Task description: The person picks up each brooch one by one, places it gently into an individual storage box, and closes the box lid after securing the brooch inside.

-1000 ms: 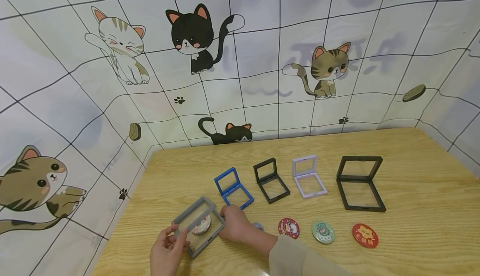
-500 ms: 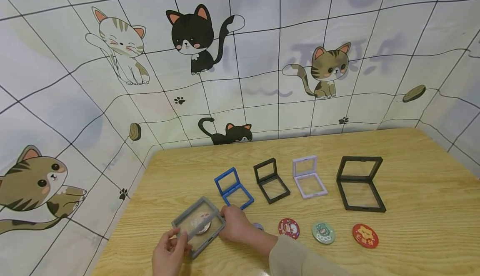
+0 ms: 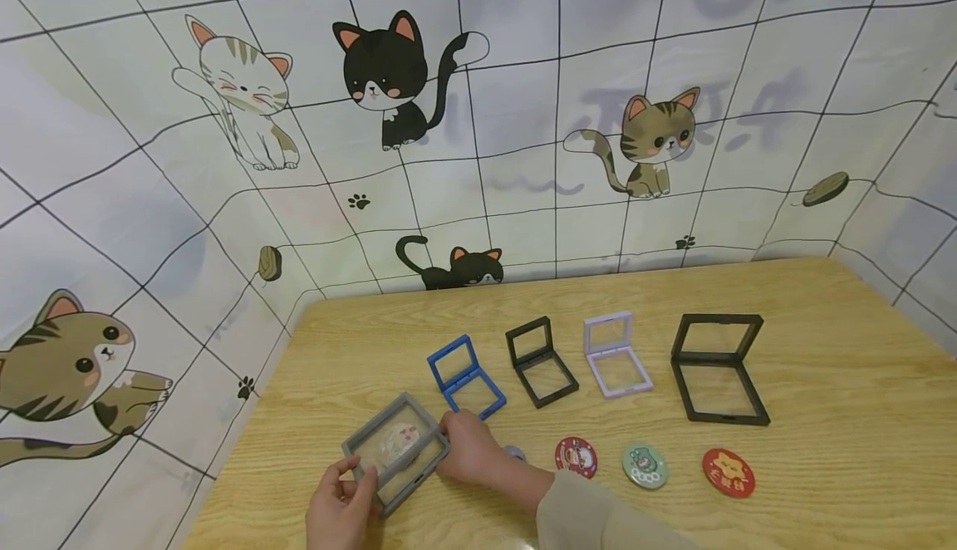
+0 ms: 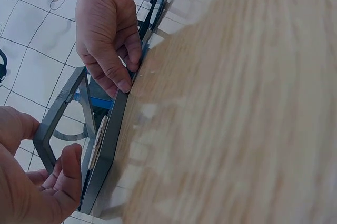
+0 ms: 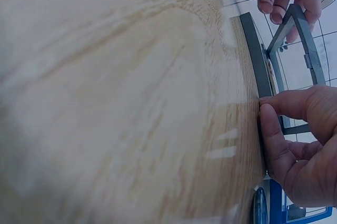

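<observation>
A grey hinged display frame (image 3: 374,423) with clear film windows stands partly open on the wooden table. Between its two halves, a round badge (image 3: 401,440) lies on the lower film, seen through the raised lid. My left hand (image 3: 338,504) holds the lid (image 4: 62,100) at its free edge, thumb on one side and fingers on the other. On the opposite side, my right hand (image 3: 473,450) pinches the base (image 5: 255,50) between thumb and fingers, low against the tabletop. Seen edge-on in the left wrist view, the badge (image 4: 98,142) sits flat in the base.
Behind stand open frames: blue (image 3: 449,385), black (image 3: 557,400), lilac (image 3: 620,390) and a larger black one (image 3: 721,357). Nearer lie a red badge (image 3: 576,457), a green badge (image 3: 645,465) and another red badge (image 3: 728,473). My right forearm partly hides a bluish badge (image 3: 515,452).
The lid of the grey frame has swung down toward its base, and my left hand has moved slightly right with it. My right hand stays in place on the base.
</observation>
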`<state>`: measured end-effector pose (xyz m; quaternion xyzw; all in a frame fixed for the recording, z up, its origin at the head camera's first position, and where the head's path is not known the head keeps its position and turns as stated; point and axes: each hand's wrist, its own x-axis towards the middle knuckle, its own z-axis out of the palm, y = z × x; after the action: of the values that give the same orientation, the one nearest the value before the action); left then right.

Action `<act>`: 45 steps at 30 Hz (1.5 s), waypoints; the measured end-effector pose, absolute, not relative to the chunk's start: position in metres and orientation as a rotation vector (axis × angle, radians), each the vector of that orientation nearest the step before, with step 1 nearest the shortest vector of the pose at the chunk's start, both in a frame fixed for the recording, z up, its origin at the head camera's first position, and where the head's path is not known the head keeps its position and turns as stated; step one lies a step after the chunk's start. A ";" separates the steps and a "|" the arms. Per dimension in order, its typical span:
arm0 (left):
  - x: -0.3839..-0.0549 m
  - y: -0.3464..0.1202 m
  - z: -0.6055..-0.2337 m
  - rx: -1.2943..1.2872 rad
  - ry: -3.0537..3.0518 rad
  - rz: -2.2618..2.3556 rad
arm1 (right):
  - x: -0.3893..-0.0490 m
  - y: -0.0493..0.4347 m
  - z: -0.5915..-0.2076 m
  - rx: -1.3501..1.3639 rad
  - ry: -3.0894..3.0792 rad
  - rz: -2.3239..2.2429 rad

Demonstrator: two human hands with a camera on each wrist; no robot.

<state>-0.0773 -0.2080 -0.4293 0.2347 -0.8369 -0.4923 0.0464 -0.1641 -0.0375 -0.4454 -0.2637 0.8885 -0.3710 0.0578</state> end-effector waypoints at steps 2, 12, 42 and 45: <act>-0.077 -0.209 -0.431 0.707 -2.581 -1.490 | -0.164 -0.038 -0.446 -0.802 2.701 -1.121; -0.078 -0.210 -0.437 0.672 -2.674 -1.432 | -0.166 -0.038 -0.451 -0.836 2.692 -1.168; -0.080 -0.211 -0.439 0.686 -2.881 -1.220 | -0.165 -0.038 -0.446 -0.780 2.693 -1.138; -0.080 -0.211 -0.440 0.653 -2.894 -1.183 | -0.165 -0.038 -0.446 -0.786 2.706 -1.132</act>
<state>-0.0803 -0.2110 -0.4399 0.2045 -0.9058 -0.3702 -0.0264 -0.1648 -0.0384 -0.4459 -0.2586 0.8899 -0.3722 0.0524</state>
